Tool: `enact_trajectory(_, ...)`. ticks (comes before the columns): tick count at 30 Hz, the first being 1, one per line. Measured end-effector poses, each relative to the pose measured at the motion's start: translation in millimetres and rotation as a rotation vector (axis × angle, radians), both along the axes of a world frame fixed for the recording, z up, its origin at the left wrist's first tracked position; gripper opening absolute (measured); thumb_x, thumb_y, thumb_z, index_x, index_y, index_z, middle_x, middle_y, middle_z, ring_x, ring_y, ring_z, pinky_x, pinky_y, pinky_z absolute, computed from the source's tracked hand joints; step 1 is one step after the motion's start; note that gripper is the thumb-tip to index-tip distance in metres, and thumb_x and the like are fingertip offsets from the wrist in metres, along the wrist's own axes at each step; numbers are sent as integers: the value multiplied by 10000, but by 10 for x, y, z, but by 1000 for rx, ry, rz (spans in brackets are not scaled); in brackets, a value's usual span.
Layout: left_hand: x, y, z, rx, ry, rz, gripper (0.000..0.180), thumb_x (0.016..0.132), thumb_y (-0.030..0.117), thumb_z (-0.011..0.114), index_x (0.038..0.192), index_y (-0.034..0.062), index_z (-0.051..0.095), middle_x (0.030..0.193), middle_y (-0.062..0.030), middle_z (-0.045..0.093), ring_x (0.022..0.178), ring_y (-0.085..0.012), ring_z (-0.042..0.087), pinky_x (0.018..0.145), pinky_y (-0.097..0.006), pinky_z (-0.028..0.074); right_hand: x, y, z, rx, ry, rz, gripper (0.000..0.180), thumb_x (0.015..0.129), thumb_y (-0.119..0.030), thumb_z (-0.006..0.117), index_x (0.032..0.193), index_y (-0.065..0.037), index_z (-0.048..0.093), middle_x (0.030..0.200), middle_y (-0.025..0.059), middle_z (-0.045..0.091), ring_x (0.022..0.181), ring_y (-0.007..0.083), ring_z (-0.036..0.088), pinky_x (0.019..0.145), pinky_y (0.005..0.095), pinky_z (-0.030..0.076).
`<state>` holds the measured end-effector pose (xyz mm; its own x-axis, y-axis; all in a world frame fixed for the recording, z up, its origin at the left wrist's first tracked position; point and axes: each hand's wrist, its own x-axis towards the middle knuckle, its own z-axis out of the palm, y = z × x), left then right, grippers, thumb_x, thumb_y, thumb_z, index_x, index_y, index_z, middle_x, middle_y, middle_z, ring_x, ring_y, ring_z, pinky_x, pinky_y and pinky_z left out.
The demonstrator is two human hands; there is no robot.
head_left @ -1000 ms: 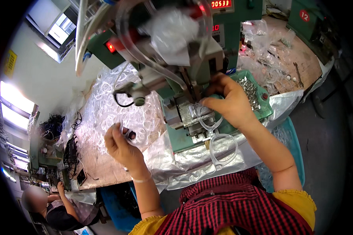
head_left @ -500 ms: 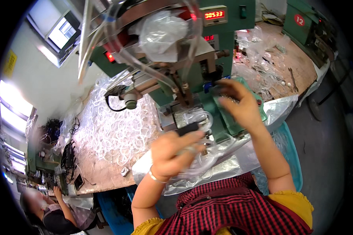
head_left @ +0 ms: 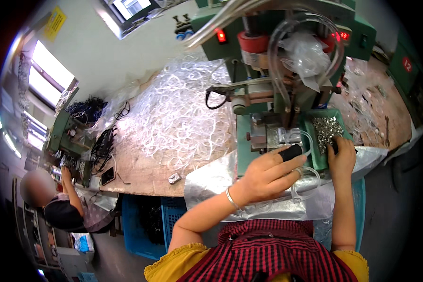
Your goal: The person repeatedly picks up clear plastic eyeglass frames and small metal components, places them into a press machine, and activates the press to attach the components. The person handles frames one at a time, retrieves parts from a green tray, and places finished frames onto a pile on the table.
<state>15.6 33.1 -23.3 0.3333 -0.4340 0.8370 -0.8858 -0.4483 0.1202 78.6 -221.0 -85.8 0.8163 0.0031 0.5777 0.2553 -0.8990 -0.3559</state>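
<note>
A yellow sign [head_left: 55, 22] hangs on the far wall. My left hand [head_left: 268, 176] is clamped round a black handle [head_left: 291, 152] beside the green press [head_left: 286, 70]. My right hand's [head_left: 342, 157] fingers dip, slightly parted, into the green tray [head_left: 315, 155] of small silvery metal parts [head_left: 326, 129].

Bright daylight enters from the windows [head_left: 47, 77] at left (overexposed); fisheye bends the edges; corners are black; centre stays sharp.

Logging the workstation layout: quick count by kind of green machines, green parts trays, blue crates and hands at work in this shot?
Green machines: 3 (press, one at right edge, one at far left)
Green parts tray: 1
Blue crates: 2
Hands: 3 (left hand, right hand, co-worker's hand)
Total: 9
</note>
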Motion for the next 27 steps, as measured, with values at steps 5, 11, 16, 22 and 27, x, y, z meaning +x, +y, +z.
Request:
enact_trajectory(5, -697, 426, -68, -69, 39, 451, 191, 772, 19, 746, 934, 11, 644, 1129, -161, 672, 954, -301, 676, 915, -417, 532, 23, 168, 52, 90, -89, 58, 108, 771, -74, 699, 856, -30, 647, 826, 121, 620, 844, 341, 566, 743, 430, 455)
enact_trajectory(11, -372, 1203, 219, -611, 21, 865, 107, 833, -81, 660, 908, -7, 678, 849, -60, 624, 743, -153, 569, 670, -248, 469, 184, 208, 75, 67, -113, 141, 96, 842, -64, 628, 906, -7, 669, 900, 152, 653, 867, 343, 600, 775, 416, 474)
enact_trajectory(16, 312, 1398, -539, -122, 356, 1249, 308, 775, 341, 784, 945, 92, 720, 940, -93, 595, 786, -270, 618, 680, -379, 499, 431, 310, -10, 317, 74, 188, 178, 835, -97, 655, 982, -10, 704, 956, 160, 688, 899, 310, 652, 812, 373, 504)
enact_trajectory(22, 226, 1630, -745, -305, 306, 1029, 114, 825, 148, 702, 875, 64, 643, 882, -102, 571, 722, -270, 603, 660, -363, 491, 181, -189, -183, 398, 42, 177, 181, 847, -44, 670, 1020, 2, 694, 980, 117, 690, 905, 215, 644, 849, 316, 491)
enact_trajectory(27, -618, 2849, -592, -530, 422, 1592, 203, 960, 182, 505, 943, -15, 555, 916, -206, 618, 795, -375, 608, 728, -455, 474, -287, -746, -194, 475, 93, 58, 170, 874, -31, 661, 1028, 39, 673, 999, 75, 682, 944, 156, 617, 881, 284, 470)
